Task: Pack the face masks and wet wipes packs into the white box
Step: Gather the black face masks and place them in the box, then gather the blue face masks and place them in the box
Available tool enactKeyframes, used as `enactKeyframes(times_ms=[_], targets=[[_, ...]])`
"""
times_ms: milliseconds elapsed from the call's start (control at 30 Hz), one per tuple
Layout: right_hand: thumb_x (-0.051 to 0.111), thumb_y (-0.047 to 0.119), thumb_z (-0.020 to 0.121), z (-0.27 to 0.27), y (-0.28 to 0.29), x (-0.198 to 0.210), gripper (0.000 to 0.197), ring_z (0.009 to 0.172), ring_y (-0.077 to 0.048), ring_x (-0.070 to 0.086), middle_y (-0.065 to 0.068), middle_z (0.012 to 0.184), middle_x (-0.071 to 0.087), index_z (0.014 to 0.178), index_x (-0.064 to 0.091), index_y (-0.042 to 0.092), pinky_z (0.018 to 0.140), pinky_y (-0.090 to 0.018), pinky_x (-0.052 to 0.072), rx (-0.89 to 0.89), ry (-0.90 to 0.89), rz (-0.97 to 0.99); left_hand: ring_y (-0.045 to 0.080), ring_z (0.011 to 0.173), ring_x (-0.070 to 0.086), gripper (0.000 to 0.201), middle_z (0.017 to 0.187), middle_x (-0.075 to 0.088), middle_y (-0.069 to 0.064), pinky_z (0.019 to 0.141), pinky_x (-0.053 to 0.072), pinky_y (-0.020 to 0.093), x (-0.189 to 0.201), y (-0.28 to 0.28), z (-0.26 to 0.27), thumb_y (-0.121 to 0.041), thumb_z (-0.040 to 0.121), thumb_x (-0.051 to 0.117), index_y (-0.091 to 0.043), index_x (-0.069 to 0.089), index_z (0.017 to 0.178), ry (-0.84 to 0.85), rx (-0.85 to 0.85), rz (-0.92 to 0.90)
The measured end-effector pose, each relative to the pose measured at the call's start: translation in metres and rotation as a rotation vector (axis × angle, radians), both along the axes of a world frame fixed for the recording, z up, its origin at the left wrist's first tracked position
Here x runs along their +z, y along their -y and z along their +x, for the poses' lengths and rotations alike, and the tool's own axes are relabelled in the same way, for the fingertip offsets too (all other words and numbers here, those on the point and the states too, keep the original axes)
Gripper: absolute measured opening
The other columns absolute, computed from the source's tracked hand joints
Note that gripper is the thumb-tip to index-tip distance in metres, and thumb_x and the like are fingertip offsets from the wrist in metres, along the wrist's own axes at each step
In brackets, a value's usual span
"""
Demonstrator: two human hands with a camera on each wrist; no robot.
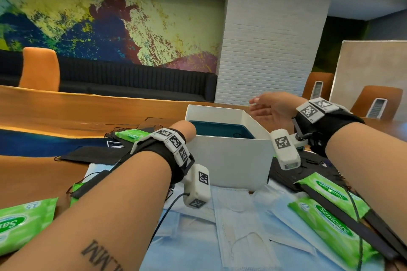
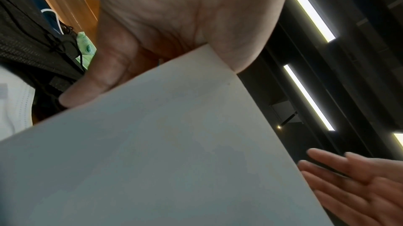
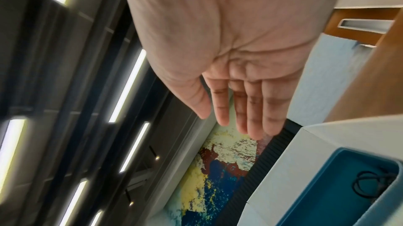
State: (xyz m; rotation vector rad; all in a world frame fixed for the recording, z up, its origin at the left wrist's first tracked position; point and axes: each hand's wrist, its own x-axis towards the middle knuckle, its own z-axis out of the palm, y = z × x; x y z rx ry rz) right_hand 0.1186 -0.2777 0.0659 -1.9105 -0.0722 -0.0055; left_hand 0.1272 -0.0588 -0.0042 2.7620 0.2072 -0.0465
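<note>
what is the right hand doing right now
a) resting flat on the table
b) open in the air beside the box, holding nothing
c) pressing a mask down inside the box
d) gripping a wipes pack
b: the right hand has straight fingers and a bare palm, raised next to the white box without touching it.
</note>
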Motion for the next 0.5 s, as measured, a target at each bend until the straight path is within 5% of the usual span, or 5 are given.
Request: enactKeyframes(times_ms=[67, 167, 300, 367, 500], targets=[[0.046, 0.015, 0.099, -0.021, 0.005, 0.006, 0.017, 0.085, -0.016, 0.059, -0.012, 0.107, 0.058, 0.111, 0.055, 0.007, 0.077, -0.024, 0.05, 0.024, 0.054, -0.057, 0.027, 0.131, 0.045, 0.042, 0.127, 0.052, 0.015, 0.108, 0.025, 0.025, 0.002, 0.0, -0.005, -0.013, 0.099, 0.045, 0.001, 0.043, 0.138, 0.045, -0.06, 0.052], [0.044, 0.014, 0.099, -0.056, 0.015, 0.008, 0.018, 0.096, -0.02, 0.058, -0.009, 0.102, 0.06, 0.111, 0.056, 0.008, 0.081, -0.027, 0.05, 0.042, 0.078, -0.083, 0.033, 0.13, 0.044, 0.042, 0.128, 0.051, 0.018, 0.092, 0.047, 0.027, -0.003, -0.004, -0.012, -0.018, 0.102, 0.034, 0.0, 0.042, 0.139, 0.038, 0.067, -0.456], [0.046, 0.014, 0.098, -0.091, 0.033, -0.001, 0.015, 0.089, -0.02, 0.061, -0.009, 0.098, 0.063, 0.101, 0.06, 0.01, 0.08, -0.03, 0.052, 0.031, 0.07, -0.073, 0.037, 0.121, 0.051, 0.05, 0.134, 0.051, 0.019, 0.102, 0.044, 0.046, -0.007, -0.01, -0.024, -0.035, 0.102, 0.03, -0.001, 0.044, 0.136, 0.127, 0.16, -0.749], [0.046, 0.015, 0.098, -0.104, 0.044, -0.011, 0.016, 0.088, -0.02, 0.062, -0.008, 0.096, 0.065, 0.102, 0.061, 0.01, 0.083, -0.034, 0.051, 0.031, 0.045, -0.153, 0.036, 0.119, 0.051, 0.055, 0.134, 0.048, 0.018, 0.099, 0.045, 0.048, -0.009, -0.01, -0.033, -0.042, 0.099, 0.036, -0.004, 0.037, 0.139, 0.159, 0.205, -0.741], [0.049, 0.024, 0.097, -0.12, 0.061, -0.036, 0.018, 0.096, -0.018, 0.064, -0.003, 0.104, 0.067, 0.109, 0.06, 0.015, 0.086, -0.036, 0.054, 0.092, -0.033, -0.493, 0.035, 0.124, 0.042, 0.06, 0.138, 0.037, 0.016, 0.101, 0.04, 0.045, -0.012, -0.013, -0.062, -0.042, 0.09, 0.056, -0.012, 0.033, 0.137, 0.409, 0.214, -0.426]])
